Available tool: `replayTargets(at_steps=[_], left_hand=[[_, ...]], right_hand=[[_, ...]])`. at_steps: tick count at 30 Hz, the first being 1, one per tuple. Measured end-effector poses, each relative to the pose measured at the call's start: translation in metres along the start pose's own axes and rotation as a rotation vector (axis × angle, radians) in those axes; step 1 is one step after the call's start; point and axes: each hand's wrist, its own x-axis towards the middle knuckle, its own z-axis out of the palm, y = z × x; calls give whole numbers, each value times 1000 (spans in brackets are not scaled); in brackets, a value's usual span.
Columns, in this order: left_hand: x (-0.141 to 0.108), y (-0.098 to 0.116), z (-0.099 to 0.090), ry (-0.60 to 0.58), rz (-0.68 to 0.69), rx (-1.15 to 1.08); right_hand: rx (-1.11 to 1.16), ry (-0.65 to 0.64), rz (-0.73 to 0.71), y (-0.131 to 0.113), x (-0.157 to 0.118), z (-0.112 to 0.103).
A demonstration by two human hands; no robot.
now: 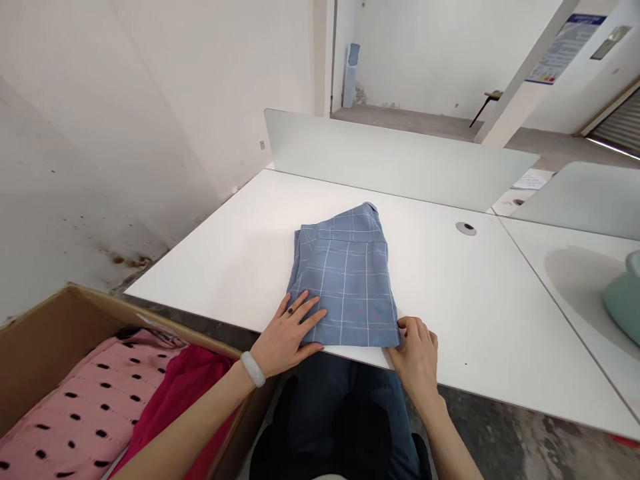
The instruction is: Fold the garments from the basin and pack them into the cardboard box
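Observation:
A blue garment with white checked lines (350, 280) lies folded on the white table (225, 253), its lower edge close to the table's front edge. My left hand (290, 330) rests with spread fingers on the garment's lower left corner; a ring and a pale bracelet are on that side. At the lower right corner, the curled fingers of my right hand (415, 350) pinch the garment's edge.
At the lower left stands a cardboard box (35, 347) holding pink dotted cloth (90, 400) and dark red cloth (175, 393). A frosted divider (390, 160) runs along the table's back. A green rounded object (625, 300) sits at the far right.

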Motion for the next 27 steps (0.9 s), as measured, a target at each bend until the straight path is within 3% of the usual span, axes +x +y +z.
replayTargets(at_steps=[8,13,19,22,27], left_hand=[[1,0,2,-4,-2,37],[2,-1,1,-5,-6,40],[1,-2,0,-16,-28,53],[2,2,-2,-27,-38,57],[3,4,-1,-21,-37,59]], right_hand=[[18,44,66,5,-11,-3],[-11,28,-59,13,-11,-10],[-63,44,-110,20,-14,-14],[-59,92,-133,19,-16,-11],[85,191,-286,24,-20,-8]])
